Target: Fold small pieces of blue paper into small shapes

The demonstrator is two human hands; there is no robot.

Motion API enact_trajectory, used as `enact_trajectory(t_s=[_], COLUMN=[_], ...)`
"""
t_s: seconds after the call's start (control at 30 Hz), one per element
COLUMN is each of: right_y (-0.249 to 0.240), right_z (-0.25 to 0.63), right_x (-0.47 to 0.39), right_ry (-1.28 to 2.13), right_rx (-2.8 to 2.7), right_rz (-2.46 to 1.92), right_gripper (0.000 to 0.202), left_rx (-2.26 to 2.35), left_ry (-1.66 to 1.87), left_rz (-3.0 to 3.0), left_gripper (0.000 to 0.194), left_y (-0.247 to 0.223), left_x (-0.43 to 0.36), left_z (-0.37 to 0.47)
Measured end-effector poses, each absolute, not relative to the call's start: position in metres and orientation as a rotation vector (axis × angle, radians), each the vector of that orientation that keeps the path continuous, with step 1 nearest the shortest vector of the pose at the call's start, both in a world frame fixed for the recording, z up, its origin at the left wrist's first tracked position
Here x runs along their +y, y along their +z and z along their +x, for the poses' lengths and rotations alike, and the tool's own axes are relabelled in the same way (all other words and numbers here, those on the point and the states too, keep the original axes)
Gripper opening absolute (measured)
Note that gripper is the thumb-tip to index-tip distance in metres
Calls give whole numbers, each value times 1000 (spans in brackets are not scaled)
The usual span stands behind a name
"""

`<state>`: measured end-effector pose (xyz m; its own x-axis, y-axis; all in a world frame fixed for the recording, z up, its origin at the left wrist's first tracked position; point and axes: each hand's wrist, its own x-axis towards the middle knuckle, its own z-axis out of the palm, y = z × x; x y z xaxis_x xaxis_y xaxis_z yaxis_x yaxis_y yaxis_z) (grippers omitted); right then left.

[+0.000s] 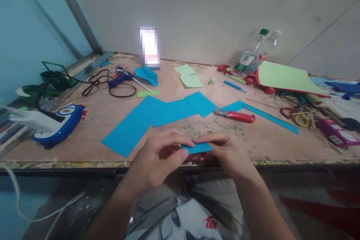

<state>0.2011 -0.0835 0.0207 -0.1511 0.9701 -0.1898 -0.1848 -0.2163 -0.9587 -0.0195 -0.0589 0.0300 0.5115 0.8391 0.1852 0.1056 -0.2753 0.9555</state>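
Between my two hands, close to the table's front edge, is a small piece of blue paper (198, 148). My left hand (160, 153) pinches its left end, with the thumb in front and the fingers behind. At the right end, my right hand (226, 150) grips it, its thumb and part of its fingers hidden. Just beyond lie several flat blue paper pieces: a long strip (128, 129), a middle piece (171, 111) and a squarish one (201, 104). A red-handled utility knife (239, 116) rests to their right, its blade end touching the blue paper.
A glue gun (120, 78) with a looping black cord lies at left, behind a blue-and-white power strip (60, 125). A lit phone (150, 47) leans against the wall. Bottles (246, 60), light green paper (287, 75) and a purple box (337, 132) stand at right.
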Motion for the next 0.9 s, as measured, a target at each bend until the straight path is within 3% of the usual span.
enact_trajectory(t_s=[0.17,0.53,0.9], right_y=[19,24,23], right_z=[202,200,196], right_x=[-85,-84,-84], right_ry=[1487,1435,1415], right_rx=[-1080,-1169,-1237], right_rz=[-1205,-1184,-1229], right_gripper=[10,38,23], left_rx=[891,868,1004], left_ry=[779,883,821], left_rz=[1468,1398,1662], left_gripper=[21,19,16], left_y=[27,14,22], left_x=[-56,-52,-54], left_z=[-12,-14,-13])
